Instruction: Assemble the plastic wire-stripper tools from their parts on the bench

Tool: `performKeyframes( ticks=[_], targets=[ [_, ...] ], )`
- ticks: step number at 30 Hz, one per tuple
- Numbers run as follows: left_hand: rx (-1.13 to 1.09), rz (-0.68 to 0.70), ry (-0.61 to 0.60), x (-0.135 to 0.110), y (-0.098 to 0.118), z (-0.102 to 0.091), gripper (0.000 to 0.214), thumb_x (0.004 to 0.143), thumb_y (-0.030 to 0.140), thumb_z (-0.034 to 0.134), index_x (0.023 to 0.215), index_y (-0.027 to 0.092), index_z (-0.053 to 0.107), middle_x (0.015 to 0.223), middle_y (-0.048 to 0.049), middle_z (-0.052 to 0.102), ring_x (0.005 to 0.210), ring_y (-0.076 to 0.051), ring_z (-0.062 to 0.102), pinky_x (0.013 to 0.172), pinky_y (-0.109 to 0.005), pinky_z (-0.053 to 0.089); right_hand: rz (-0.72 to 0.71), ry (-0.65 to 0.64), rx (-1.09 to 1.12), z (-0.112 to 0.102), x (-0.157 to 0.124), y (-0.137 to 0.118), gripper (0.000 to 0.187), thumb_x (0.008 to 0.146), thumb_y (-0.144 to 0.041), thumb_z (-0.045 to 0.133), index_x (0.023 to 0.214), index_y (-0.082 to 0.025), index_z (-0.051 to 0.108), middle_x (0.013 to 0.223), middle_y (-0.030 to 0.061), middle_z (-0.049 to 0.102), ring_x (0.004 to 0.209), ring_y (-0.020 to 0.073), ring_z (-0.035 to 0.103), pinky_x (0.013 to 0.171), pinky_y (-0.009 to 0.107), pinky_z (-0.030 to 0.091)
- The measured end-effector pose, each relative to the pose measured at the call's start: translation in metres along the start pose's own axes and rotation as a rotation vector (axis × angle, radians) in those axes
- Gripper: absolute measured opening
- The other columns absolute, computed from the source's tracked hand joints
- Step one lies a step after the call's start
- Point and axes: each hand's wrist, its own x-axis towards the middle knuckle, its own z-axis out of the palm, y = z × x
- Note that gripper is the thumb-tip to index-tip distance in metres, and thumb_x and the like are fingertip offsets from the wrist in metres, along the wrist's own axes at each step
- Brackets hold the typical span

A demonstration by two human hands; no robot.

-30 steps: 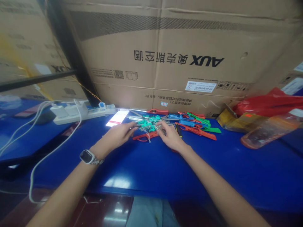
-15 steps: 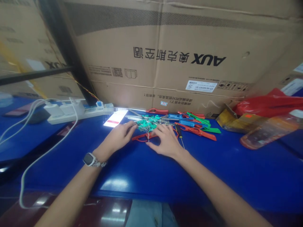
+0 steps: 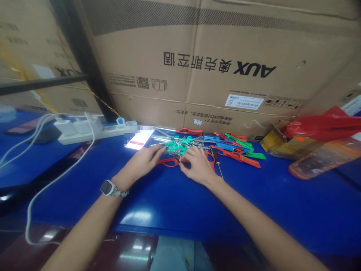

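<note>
— On the blue surface (image 3: 169, 203), what have the hands got?
— Left hand (image 3: 143, 162) lies half-curled, loose, on the end of the red plastic piece (image 3: 168, 162), probably steadying it. Right hand (image 3: 197, 165) has its fingertips drawn narrow beside it — perhaps on a thin wire; too blurred to tell.
— The green plastic pieces (image 3: 180, 145)?
— Heaped just beyond the fingertips, within reach.

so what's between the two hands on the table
A red plastic piece lies on the table between the left hand and the right hand, with the green pile just behind it; seen in the head view.
</note>
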Motion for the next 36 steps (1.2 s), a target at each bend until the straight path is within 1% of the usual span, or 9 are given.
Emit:
performKeyframes(
  ticks=[5, 10, 13, 15, 18, 21, 25, 28, 36],
  targets=[
    [0.074, 0.002, -0.051, -0.002, -0.008, 0.000, 0.037, 0.102, 0.043, 0.034, 0.090, 0.019, 0.060, 0.077, -0.0039, 0.063, 0.067, -0.019, 0.059, 0.065, -0.031, 0.043, 0.084, 0.023, 0.126, -0.009, -0.001, 0.005, 0.002, 0.085, -0.021, 0.063, 0.086, -0.022, 0.062, 0.079, 0.0015, 0.069, 0.082, 0.0209, 0.060, 0.084, 0.039, 0.037],
    [0.090, 0.095, -0.035, -0.002, -0.019, 0.003, 0.038, 0.100, 0.042, 0.036, 0.098, 0.017, 0.065, 0.095, -0.0087, 0.062, 0.085, -0.022, 0.061, 0.080, -0.036, 0.048, 0.041, -0.018, 0.156, -0.013, -0.003, 0.020, 0.010, 0.093, -0.030, 0.061, 0.095, -0.022, 0.068, 0.081, 0.0024, 0.070, 0.081, 0.0202, 0.061, 0.084, 0.039, 0.038],
    [0.026, 0.083, -0.040, -0.002, -0.022, 0.005, 0.036, 0.098, 0.043, 0.041, 0.102, 0.016, 0.065, 0.096, -0.0092, 0.066, 0.083, -0.022, 0.062, 0.078, -0.035, 0.050, 0.019, 0.002, 0.174, -0.012, -0.005, 0.027, 0.013, 0.094, -0.031, 0.061, 0.098, -0.023, 0.070, 0.085, 0.0032, 0.071, 0.083, 0.0203, 0.061, 0.086, 0.039, 0.040],
    [-0.029, 0.040, -0.072, -0.003, -0.021, 0.004, 0.035, 0.098, 0.042, 0.042, 0.107, 0.016, 0.064, 0.091, -0.0080, 0.069, 0.078, -0.021, 0.063, 0.074, -0.034, 0.050, 0.019, 0.021, 0.193, -0.012, -0.006, 0.030, 0.012, 0.093, -0.029, 0.062, 0.099, -0.023, 0.071, 0.085, 0.0032, 0.070, 0.082, 0.0199, 0.061, 0.085, 0.038, 0.041],
    [-0.067, -0.007, -0.108, -0.004, -0.020, 0.004, 0.040, 0.099, 0.039, 0.040, 0.127, 0.015, 0.056, 0.080, -0.0052, 0.069, 0.067, -0.019, 0.063, 0.067, -0.031, 0.049, 0.037, 0.025, 0.213, -0.012, -0.008, 0.030, 0.011, 0.091, -0.025, 0.064, 0.097, -0.022, 0.072, 0.084, 0.0034, 0.070, 0.081, 0.0197, 0.061, 0.084, 0.038, 0.042],
    [-0.041, 0.029, -0.107, -0.005, -0.019, 0.003, 0.046, 0.101, 0.036, 0.037, 0.141, 0.017, 0.047, 0.081, -0.0047, 0.069, 0.067, -0.018, 0.063, 0.066, -0.029, 0.049, 0.036, 0.013, 0.212, -0.013, -0.009, 0.029, 0.010, 0.090, -0.024, 0.065, 0.096, -0.022, 0.072, 0.084, 0.0036, 0.070, 0.082, 0.0198, 0.062, 0.084, 0.038, 0.042],
    [-0.011, 0.105, -0.107, -0.006, -0.020, 0.004, 0.043, 0.100, 0.030, 0.038, 0.139, 0.020, 0.053, 0.103, -0.0088, 0.071, 0.086, -0.020, 0.067, 0.081, -0.032, 0.051, 0.029, 0.013, 0.178, -0.013, -0.007, 0.029, 0.009, 0.091, -0.023, 0.064, 0.096, -0.021, 0.072, 0.083, 0.0032, 0.070, 0.082, 0.0195, 0.062, 0.084, 0.038, 0.042],
    [0.003, 0.122, -0.099, -0.006, -0.021, 0.005, 0.040, 0.100, 0.029, 0.039, 0.135, 0.021, 0.055, 0.118, -0.0103, 0.069, 0.097, -0.022, 0.067, 0.090, -0.036, 0.051, 0.023, 0.010, 0.153, -0.013, -0.006, 0.029, 0.009, 0.090, -0.022, 0.064, 0.096, -0.021, 0.071, 0.083, 0.0027, 0.071, 0.083, 0.0197, 0.062, 0.084, 0.038, 0.042],
    [0.028, 0.130, -0.098, -0.006, -0.019, 0.005, 0.036, 0.100, 0.028, 0.040, 0.132, 0.021, 0.057, 0.127, -0.0108, 0.067, 0.110, -0.024, 0.066, 0.098, -0.041, 0.050, -0.020, -0.032, 0.002, -0.020, -0.005, 0.023, 0.011, 0.092, -0.020, 0.063, 0.099, -0.020, 0.071, 0.087, 0.0049, 0.071, 0.087, 0.0213, 0.060, 0.083, 0.039, 0.041]
  ],
)
